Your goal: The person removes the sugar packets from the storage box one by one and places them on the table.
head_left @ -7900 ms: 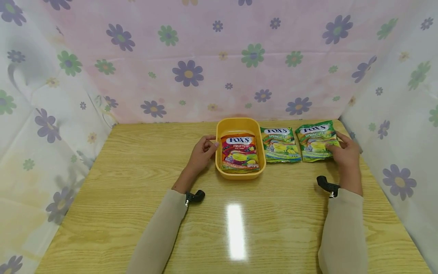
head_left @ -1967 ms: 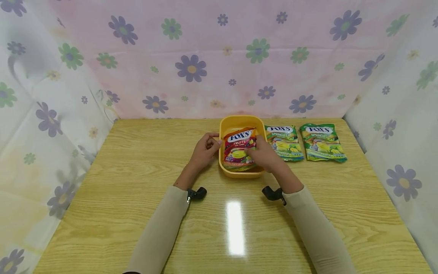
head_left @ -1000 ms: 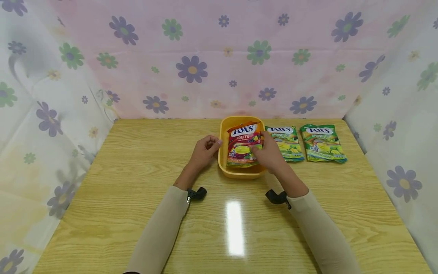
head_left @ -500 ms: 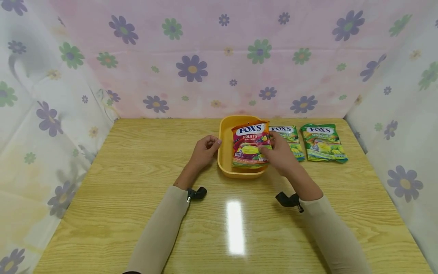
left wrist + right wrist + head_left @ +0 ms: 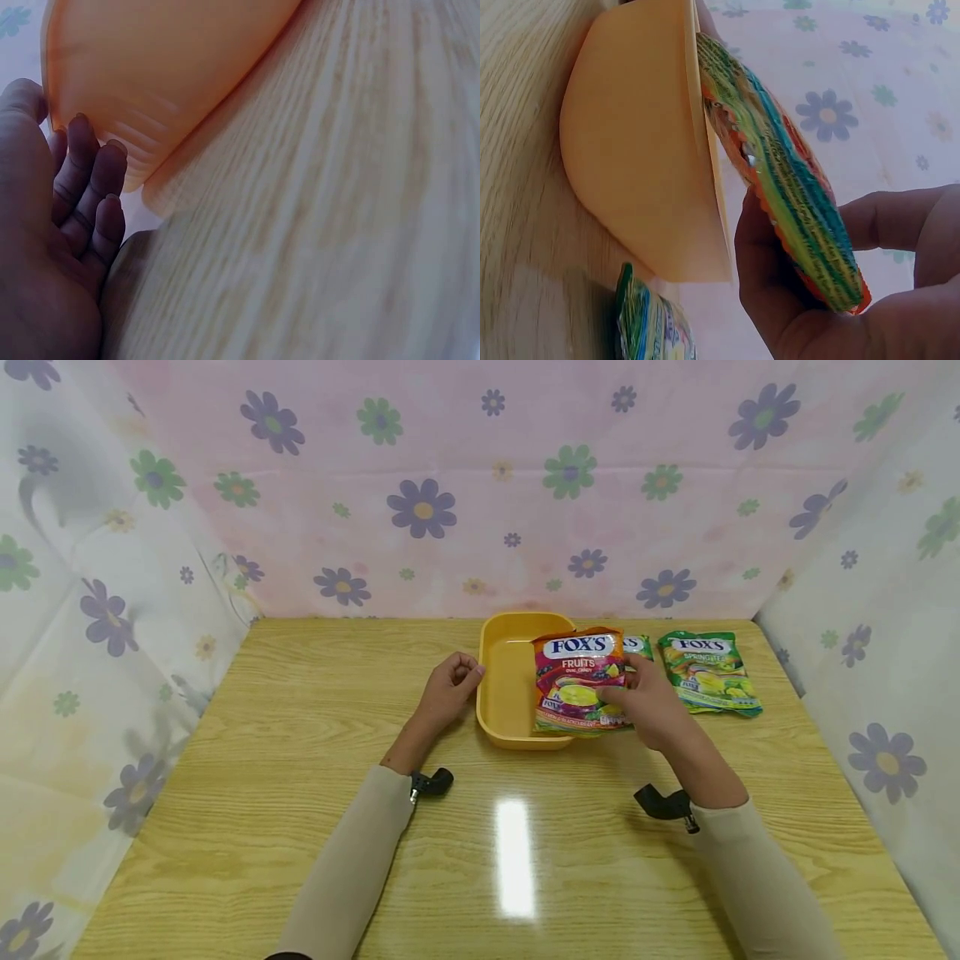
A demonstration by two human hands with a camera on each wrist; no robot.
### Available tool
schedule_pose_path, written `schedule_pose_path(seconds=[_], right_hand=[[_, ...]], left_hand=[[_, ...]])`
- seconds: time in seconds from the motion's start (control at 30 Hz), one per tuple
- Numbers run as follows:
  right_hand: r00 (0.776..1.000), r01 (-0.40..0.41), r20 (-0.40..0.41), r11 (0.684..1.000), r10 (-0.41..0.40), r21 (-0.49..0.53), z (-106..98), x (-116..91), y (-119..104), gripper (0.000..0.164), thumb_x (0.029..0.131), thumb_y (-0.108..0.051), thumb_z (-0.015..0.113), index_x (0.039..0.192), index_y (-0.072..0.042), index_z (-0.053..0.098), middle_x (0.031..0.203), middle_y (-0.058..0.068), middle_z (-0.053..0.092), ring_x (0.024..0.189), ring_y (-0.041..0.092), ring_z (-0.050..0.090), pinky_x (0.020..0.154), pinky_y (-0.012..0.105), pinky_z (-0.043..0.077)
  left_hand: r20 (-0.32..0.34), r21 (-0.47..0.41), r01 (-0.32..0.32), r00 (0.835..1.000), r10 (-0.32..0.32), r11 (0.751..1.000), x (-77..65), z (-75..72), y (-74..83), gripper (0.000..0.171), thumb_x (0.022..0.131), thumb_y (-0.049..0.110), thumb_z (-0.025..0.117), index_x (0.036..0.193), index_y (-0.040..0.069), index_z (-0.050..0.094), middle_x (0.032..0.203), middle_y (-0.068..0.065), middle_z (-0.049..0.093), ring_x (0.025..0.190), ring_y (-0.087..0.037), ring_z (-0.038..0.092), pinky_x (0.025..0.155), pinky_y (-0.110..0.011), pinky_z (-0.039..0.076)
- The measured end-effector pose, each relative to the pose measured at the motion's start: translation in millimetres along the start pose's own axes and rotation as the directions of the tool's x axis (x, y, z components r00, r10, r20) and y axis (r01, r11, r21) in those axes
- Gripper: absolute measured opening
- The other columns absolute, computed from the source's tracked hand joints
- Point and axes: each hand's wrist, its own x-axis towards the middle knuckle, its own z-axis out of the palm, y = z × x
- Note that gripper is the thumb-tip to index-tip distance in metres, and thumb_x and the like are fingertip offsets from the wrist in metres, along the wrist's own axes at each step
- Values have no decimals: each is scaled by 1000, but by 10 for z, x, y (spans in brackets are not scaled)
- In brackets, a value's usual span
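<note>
In the head view my right hand (image 5: pixel 651 703) pinches a red FOX'S Fruits candy bag (image 5: pixel 577 672) by its right edge, thumb on the front. The bag overlaps the right side of a yellow plastic tub (image 5: pixel 510 693). From the right wrist view, the candy bag (image 5: pixel 787 180) is seen edge-on, raised at the level of the tub's rim (image 5: pixel 697 90). My left hand (image 5: pixel 448 693) holds the tub's left rim between thumb and curled fingers. In the left wrist view, the fingers (image 5: pixel 97 169) lie against the outside of the tub wall (image 5: pixel 157 67).
A green FOX'S Spring Tea bag (image 5: pixel 637 646) lies right of the tub, mostly hidden behind the red bag and hand. Another green Spring Tea bag (image 5: pixel 708 672) lies farther right on the wooden table (image 5: pixel 337 693). Flowered curtains (image 5: pixel 450 485) enclose the back and sides.
My right hand has gone from the far right green bag into the tub, taken hold of the red candy bag, and lifted it rightward over the rim. The left hand stays at the tub.
</note>
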Motion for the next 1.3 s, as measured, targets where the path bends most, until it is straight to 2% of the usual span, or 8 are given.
schedule_pose_path(seconds=[0.1,0.33,0.5,0.6,0.73,0.97,1.3], right_hand=[[1000,1,25,1000,-2,22,-77,-29,23,82,106,-7,63,169,-2,11,156,29,42,130,38,58,91,31,60],[997,-19,76,998,15,63,-226,-127,51,82,107,-5,59,170,-4,5,160,30,39,112,14,66,90,30,60],[993,-33,117,995,21,96,-330,-180,81,88,108,-3,56,170,-5,-6,165,30,30,108,6,66,91,28,59],[989,-12,145,995,-2,96,-400,-205,118,86,107,-1,54,169,-3,-5,165,31,30,108,5,67,91,28,59],[986,-7,167,996,-8,89,-474,-223,194,83,104,3,57,168,1,5,162,30,33,112,4,67,93,28,59],[976,-38,219,995,17,93,-589,-259,361,85,103,4,58,167,2,3,166,28,27,118,4,62,97,30,57],[967,-55,251,995,33,79,-724,-324,469,83,102,3,59,166,4,5,158,24,33,118,6,62,97,30,57]], left_hand=[[4,0,0,1000,0,1000,-1,-3,-2,17,110,22,61,106,5,62,80,-5,63,74,-18,55,69,-26,46],[2,10,-3,1000,3,1000,-3,4,-15,17,110,20,60,105,4,63,80,-5,63,73,-17,55,68,-26,46],[-15,9,2,1000,-2,1000,4,17,-15,17,110,18,61,105,2,63,80,-5,63,75,-17,55,69,-25,45],[-18,4,3,1000,-3,1000,2,23,0,19,110,18,61,106,0,63,80,-5,62,75,-17,55,68,-25,45],[-14,0,2,1000,-2,1000,-3,17,16,19,110,19,61,106,1,63,80,-4,62,75,-17,55,69,-25,46],[-10,15,-9,1000,9,1000,0,4,14,17,110,20,60,105,3,63,81,-5,63,75,-17,56,70,-26,46],[-4,6,-6,1000,6,1000,1,-3,11,18,111,19,59,105,3,62,81,-6,64,75,-18,57,70,-26,47]])
